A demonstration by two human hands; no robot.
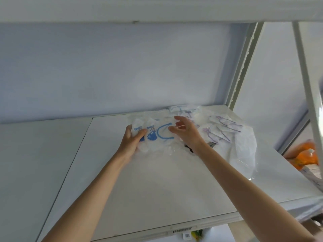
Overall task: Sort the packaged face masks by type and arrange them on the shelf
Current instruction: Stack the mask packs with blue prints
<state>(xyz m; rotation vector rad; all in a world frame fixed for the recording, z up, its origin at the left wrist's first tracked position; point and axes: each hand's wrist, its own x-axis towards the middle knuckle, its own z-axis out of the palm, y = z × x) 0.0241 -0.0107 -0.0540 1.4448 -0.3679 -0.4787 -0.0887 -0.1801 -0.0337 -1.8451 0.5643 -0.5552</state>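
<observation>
**A:** What is the person holding on the shelf (157, 180)?

**B:** The left hand (132, 140) grips the near-left end of a small stack of blue-printed mask packets (157, 135), thumb on top and fingers curled under. The right hand (185, 132) hovers over the stack's right side with fingers spread and slightly bent, and nothing is gripped in it; whether the fingertips touch the wrapper cannot be told.

**A:** How would those packets handle?

**B:** Probably very light, soft and floppy. The clear wrappers look glossy, so they would likely slide over each other and fan out. Pinching only one corner risks the stack slumping. A better hold would be across a short edge, with the other hand flat on top or squaring the far side.

**A:** Where is the other kind?

**B:** The purple-printed mask packets (222, 130) lie in a loose heap just right of the blue ones, toward the back right corner of the shelf. More packets (181, 109) sit behind them against the wall, too blurred to tell which kind.

**A:** Anything in the way?

**B:** A crumpled clear plastic bag (244, 151) lies under and in front of the purple heap, trailing toward the shelf's right edge. It could snag or drag packets along. A small dark item (189, 149) lies beside the right wrist, unidentifiable. The left part of the shelf is bare, giving room for a separate blue pile. An upright post (244, 67) bounds the right rear corner, and orange packages (305, 154) sit lower down beyond it.
</observation>
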